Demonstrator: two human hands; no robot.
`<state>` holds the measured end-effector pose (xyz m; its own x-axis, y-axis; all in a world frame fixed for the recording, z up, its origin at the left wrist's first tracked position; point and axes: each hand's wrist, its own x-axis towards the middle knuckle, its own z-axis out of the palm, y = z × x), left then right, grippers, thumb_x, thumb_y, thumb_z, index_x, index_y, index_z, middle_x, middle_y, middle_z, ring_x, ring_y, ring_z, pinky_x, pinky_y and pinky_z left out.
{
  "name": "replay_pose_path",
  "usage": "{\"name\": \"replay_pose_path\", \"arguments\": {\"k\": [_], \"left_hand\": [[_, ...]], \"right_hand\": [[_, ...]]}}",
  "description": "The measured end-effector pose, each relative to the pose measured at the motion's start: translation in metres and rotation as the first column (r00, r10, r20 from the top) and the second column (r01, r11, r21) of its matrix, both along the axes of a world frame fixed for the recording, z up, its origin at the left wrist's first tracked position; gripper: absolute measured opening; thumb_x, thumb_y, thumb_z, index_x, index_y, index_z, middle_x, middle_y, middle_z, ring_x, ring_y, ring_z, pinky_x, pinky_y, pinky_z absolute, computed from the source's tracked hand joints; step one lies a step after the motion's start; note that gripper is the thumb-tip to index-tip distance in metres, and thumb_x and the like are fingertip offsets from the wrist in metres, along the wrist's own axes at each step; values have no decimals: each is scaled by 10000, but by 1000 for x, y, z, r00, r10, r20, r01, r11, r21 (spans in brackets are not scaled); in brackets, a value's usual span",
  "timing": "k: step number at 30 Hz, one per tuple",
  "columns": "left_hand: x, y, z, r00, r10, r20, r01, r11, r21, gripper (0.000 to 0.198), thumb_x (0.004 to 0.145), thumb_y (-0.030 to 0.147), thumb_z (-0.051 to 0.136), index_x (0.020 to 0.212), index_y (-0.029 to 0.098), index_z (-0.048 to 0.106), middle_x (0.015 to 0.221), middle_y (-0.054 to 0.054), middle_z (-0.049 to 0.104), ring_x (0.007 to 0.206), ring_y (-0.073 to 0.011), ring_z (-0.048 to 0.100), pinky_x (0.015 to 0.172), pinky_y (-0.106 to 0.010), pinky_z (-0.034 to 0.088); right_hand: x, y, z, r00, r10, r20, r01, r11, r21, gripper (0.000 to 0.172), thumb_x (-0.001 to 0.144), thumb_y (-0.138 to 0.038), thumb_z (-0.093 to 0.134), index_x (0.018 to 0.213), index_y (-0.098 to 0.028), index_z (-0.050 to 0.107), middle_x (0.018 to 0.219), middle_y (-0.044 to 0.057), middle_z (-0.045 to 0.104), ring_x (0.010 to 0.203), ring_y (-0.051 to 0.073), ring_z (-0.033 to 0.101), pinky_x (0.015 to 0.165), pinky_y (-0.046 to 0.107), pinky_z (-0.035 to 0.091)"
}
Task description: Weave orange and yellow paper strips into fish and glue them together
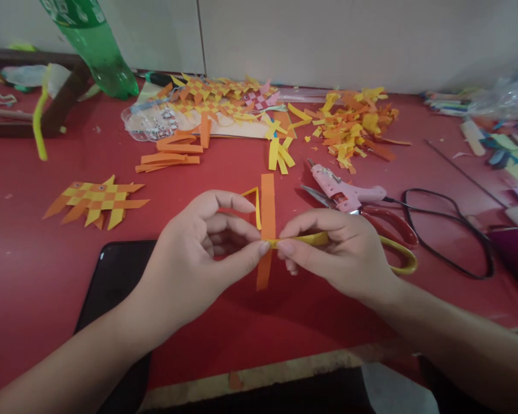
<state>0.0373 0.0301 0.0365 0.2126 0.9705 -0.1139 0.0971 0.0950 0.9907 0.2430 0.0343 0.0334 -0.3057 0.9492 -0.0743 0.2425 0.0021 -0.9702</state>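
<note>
Between my two hands, above the red table, a yellow paper strip (313, 238) crosses an upright orange paper strip (268, 201). My left hand (202, 253) pinches the strips at the crossing with thumb and fingertips; a folded yellow piece (258, 208) rises beside its index finger. Just to the right of the crossing, my right hand (336, 247) grips the yellow strip between thumb and index finger, and its tail runs back over the fingers. On the table to the left lies a finished woven paper fish shape (99, 200) in orange and yellow.
A pink glue gun (343, 187) and scissors (392, 227) lie beside my right hand, with a black cord (449, 253) looping right. A phone (116, 276) sits under my left forearm. Behind are orange strips (170, 155), paper scraps (354, 126), woven fish (216, 98) and a green bottle (97, 52).
</note>
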Motion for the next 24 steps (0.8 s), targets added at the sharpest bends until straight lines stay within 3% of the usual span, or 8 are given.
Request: {"name": "replay_pose_path", "arguments": {"k": [9, 13, 20, 24], "left_hand": [[1, -1, 2, 1000, 6, 3, -6, 1000, 7, 277, 763, 232, 795, 887, 241, 547, 721, 63, 703, 624, -93, 699, 592, -138, 570], [0, -2, 0, 998, 28, 60, -29, 999, 16, 323, 777, 198, 777, 779, 238, 457, 717, 71, 696, 637, -94, 693, 596, -155, 569], [0, -3, 1, 997, 40, 71, -40, 999, -9, 398, 760, 200, 786, 772, 247, 391, 718, 56, 713, 627, -137, 709, 588, -225, 590], [0, -2, 2, 993, 63, 100, -61, 998, -19, 396, 761, 183, 786, 768, 243, 395, 717, 65, 712, 620, -113, 700, 583, -202, 579]], "right_hand": [[-1, 0, 2, 1000, 12, -16, -12, 1000, -8, 137, 805, -325, 772, 809, -205, 706, 596, -23, 667, 497, 94, 613, 488, 201, 511], [-2, 1, 3, 1000, 14, -28, -14, 1000, -16, 139, 806, -327, 773, 814, -205, 708, 590, -23, 672, 500, 99, 621, 495, 208, 520], [-1, 1, 3, 1000, 19, -11, -18, 1000, 25, 133, 836, -330, 744, 833, -200, 716, 613, -9, 685, 531, 110, 642, 518, 222, 544], [-1, 2, 4, 999, -2, -45, 2, 1000, -4, 128, 815, -318, 765, 815, -202, 710, 616, -11, 695, 534, 109, 648, 522, 220, 549]]}}
